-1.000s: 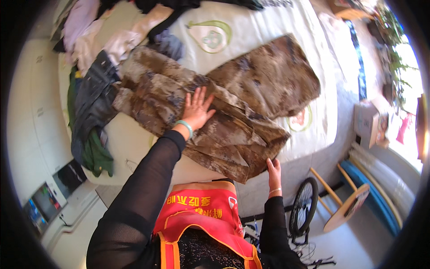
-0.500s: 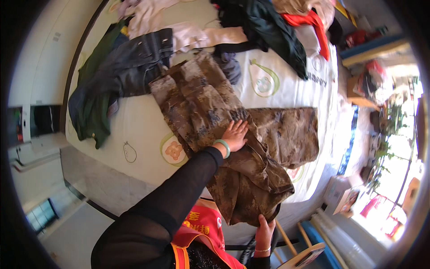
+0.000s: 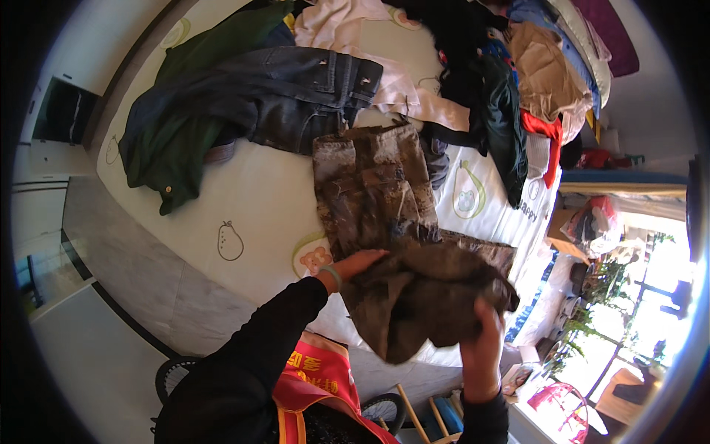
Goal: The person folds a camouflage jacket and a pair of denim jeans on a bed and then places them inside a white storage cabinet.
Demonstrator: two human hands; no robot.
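Observation:
Brown camouflage trousers [image 3: 377,200] lie across the near part of the bed, one leg stretched away from me. Their near end is lifted and folded over in a loose, blurred bundle. My left hand [image 3: 359,265], with a pale green bangle at the wrist, rests at the left side of this fold, fingers stretched out along the cloth. At the right edge of the bundle, my right hand [image 3: 484,333] grips the fabric; motion smears its fingers. Part of the other leg shows at the right, mostly covered by the lifted cloth.
Dark jeans [image 3: 296,96] lie over a dark green garment [image 3: 174,166] at the left on the white bed sheet [image 3: 200,207]. A pink garment [image 3: 344,26], black and teal clothes and a tan garment [image 3: 547,70] are heaped at the far side. Cardboard boxes and plants stand at right.
My right hand has risen with the near end of the trousers, bringing it up and over. My left hand has slid left and nearer to me. The view has shifted.

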